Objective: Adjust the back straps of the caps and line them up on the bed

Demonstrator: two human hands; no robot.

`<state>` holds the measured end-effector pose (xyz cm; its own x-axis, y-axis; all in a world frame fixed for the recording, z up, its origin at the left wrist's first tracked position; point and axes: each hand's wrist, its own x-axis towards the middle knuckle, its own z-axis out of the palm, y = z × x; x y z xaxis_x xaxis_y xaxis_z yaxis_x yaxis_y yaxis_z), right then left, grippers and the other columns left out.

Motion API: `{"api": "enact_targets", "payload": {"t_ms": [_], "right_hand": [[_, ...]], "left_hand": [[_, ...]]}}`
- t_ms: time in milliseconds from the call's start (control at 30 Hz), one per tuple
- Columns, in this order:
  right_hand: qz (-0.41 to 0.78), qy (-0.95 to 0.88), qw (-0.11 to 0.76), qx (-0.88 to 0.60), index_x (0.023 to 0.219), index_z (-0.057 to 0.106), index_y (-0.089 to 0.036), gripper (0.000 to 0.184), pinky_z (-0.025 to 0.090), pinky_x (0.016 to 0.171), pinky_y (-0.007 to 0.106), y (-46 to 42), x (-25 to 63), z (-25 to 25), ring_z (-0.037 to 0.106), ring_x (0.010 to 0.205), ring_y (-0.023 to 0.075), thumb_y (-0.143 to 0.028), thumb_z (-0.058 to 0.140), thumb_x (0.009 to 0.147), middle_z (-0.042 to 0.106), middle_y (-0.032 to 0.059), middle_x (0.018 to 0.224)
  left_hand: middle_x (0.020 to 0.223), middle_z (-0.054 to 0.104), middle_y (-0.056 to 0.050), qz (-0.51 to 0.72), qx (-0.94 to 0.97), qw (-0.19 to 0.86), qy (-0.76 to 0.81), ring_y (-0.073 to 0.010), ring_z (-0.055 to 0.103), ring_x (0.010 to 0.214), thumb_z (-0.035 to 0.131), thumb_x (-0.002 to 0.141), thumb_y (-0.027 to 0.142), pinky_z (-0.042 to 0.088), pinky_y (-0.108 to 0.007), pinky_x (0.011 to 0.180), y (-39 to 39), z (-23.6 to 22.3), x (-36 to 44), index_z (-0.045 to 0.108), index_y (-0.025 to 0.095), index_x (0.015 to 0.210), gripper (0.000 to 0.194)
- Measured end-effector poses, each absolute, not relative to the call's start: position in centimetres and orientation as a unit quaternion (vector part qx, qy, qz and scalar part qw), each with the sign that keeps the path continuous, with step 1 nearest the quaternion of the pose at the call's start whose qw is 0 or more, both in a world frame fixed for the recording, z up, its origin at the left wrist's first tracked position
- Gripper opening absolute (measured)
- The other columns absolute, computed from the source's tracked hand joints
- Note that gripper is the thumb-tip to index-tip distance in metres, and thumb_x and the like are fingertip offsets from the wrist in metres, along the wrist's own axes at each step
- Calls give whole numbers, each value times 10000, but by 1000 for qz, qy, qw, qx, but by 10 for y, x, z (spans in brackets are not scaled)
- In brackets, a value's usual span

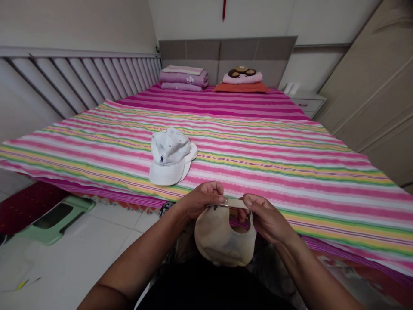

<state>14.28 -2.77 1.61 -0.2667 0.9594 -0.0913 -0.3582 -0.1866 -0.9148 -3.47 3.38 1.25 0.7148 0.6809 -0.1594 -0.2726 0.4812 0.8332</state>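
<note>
We have both hands pinching the rear strap [237,203] of a beige cap [221,241]: left hand [201,200] and right hand [266,219], fingers to thumbs; cap hangs over the near edge of the striped bedsheet [306,181]; two stacked white baseball caps [171,157] lie just beyond, not touched.

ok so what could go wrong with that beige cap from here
The beige cap hangs only from its back strap, pinched between the left hand and right hand, so it could slip and drop. The small metal buckle sits right by the left hand's fingers, so tugging might nip skin or work the strap loose. The stacked white caps on the striped bedsheet lie close enough that a dropped cap might land on them.
</note>
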Motion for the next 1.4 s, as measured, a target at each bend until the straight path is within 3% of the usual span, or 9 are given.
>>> {"api": "enact_targets", "payload": {"t_ms": [333, 467, 600, 867, 1100, 1233, 1400], "right_hand": [[673, -417, 485, -372, 554, 517, -163, 286, 331, 483, 232, -27, 141, 16, 449, 458, 104, -376, 591, 731, 519, -11, 488], [701, -435, 419, -379, 650, 565, -142, 333, 277, 430, 213, -21, 150, 8, 410, 425, 85, -463, 567, 739, 523, -10, 512], [717, -450, 356, -395, 670, 589, -120, 349, 306, 480, 211, -16, 164, -5, 430, 491, 87, -465, 647, 668, 539, -4, 567], [713, -311, 514, -362, 624, 593, -158, 273, 385, 495, 211, -19, 169, 3, 482, 474, 93, -352, 766, 537, 568, -21, 543], [677, -265, 586, -359, 669, 628, -200, 281, 441, 515, 234, -14, 176, 15, 556, 525, 127, -389, 768, 514, 627, -19, 589], [685, -239, 570, -387, 798, 627, -228, 282, 480, 599, 312, 1, 190, 12, 617, 635, 191, -455, 663, 633, 668, -2, 658], [670, -220, 529, -473, 728, 611, -185, 149, 491, 619, 350, 37, 213, 12, 627, 656, 216, -332, 588, 722, 664, 33, 625]], "left_hand": [[536, 556, 34, 329, 397, 827, 222, -53, 491, 442, 725, 538, 111, 341, -146, 432, 32, 13, -34, 501, 133, 698, 276], [542, 541, 36, 346, 377, 834, 205, -49, 491, 465, 707, 565, 107, 365, -152, 472, 36, 14, -36, 521, 124, 713, 238], [559, 540, 33, 357, 368, 837, 193, -60, 501, 483, 695, 587, 119, 377, -170, 504, 45, 14, -42, 538, 125, 757, 231], [589, 589, -5, 326, 398, 833, 205, -77, 523, 491, 700, 582, 166, 367, -169, 491, 60, 18, -49, 567, 113, 796, 257], [859, 648, -99, 277, 373, 868, 173, -155, 601, 725, 685, 594, 188, 427, -234, 656, 70, 9, -50, 578, 88, 1022, 452], [886, 651, -98, 238, 373, 877, 187, -172, 602, 755, 647, 626, 128, 437, -286, 712, 79, -20, -51, 588, 102, 1019, 398], [922, 643, -77, 340, 317, 865, 190, -147, 592, 774, 624, 584, 31, 423, -250, 734, 92, -37, -28, 593, 115, 985, 411]]}}
